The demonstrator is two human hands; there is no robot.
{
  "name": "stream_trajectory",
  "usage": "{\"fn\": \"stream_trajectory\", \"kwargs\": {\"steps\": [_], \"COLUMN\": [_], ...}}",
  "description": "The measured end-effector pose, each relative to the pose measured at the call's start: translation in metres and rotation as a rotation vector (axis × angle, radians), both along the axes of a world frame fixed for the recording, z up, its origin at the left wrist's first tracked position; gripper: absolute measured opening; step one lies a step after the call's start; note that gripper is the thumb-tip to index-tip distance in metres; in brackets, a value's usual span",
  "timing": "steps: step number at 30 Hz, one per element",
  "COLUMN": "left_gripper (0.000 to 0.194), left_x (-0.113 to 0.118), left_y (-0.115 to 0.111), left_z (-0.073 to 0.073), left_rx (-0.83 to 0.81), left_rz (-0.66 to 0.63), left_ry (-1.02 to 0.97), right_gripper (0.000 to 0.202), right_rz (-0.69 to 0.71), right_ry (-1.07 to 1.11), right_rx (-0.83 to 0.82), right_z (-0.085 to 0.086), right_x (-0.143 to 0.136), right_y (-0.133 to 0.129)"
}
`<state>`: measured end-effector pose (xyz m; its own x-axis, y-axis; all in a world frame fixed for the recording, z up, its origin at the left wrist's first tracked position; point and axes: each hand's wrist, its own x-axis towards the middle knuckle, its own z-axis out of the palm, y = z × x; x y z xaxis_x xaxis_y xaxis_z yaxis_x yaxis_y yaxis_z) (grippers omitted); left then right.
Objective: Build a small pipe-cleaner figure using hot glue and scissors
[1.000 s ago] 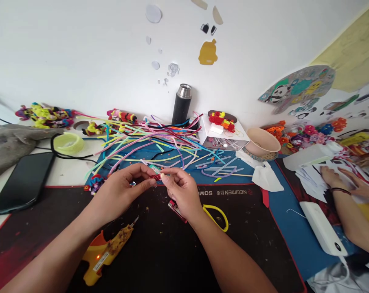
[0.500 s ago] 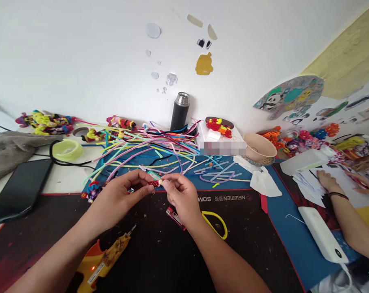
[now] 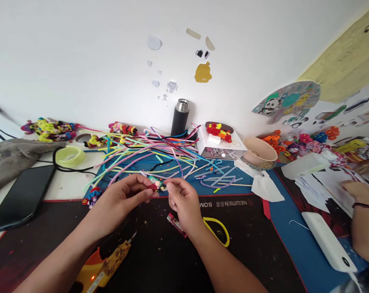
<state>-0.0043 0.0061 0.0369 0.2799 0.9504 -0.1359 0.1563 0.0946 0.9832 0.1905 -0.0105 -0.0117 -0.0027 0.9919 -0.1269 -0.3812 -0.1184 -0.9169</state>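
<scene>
My left hand (image 3: 128, 200) is closed, pinching a small red fuzzy piece (image 3: 154, 187) with a pale round bead on it, above the dark desk mat. Just right of that piece, my right hand (image 3: 182, 199) has its fingers curled and its thumb against the index finger. Whether anything is between them I cannot make out. Under the right hand lies a red lighter (image 3: 176, 225), beside a bent yellow pipe cleaner (image 3: 222, 230). A yellow hot glue gun (image 3: 111, 262) with a lit orange light rests below my left forearm.
Many coloured pipe cleaners (image 3: 148, 152) spread behind my hands. A black flask (image 3: 180, 118), a white box (image 3: 204, 148) and a pink bowl (image 3: 259, 150) stand near the wall. A phone (image 3: 21, 195) lies left. A co-worker's arm (image 3: 366, 219) and a white power bank (image 3: 328, 240) are right.
My right hand has come away from the bead, leaving a small gap, and the red piece stays in my left hand. The co-worker's arm has shifted right. The view has tilted slightly up.
</scene>
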Motion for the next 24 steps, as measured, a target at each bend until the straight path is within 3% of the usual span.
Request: {"fn": "stream_trajectory", "kwargs": {"steps": [10,18,24], "left_gripper": [0.036,0.025,0.027], "left_x": [-0.0018,0.0002,0.0021], "left_y": [0.0003,-0.0020,-0.0050], "left_z": [-0.0044,-0.0011,0.0024], "left_rx": [-0.105,0.008,0.100], "left_rz": [-0.001,0.026,0.053], "left_ry": [-0.135,-0.056,0.043], "right_gripper": [0.048,0.052,0.053], "right_rz": [0.060,0.077,0.075], "right_ry": [-0.004,0.010,0.015], "right_rx": [-0.020,0.022,0.001], "right_z": [-0.0048,-0.0035,0.0015], "right_x": [-0.0033,-0.0027,-0.0038], "right_y": [-0.0030,-0.0047,-0.0037]}}
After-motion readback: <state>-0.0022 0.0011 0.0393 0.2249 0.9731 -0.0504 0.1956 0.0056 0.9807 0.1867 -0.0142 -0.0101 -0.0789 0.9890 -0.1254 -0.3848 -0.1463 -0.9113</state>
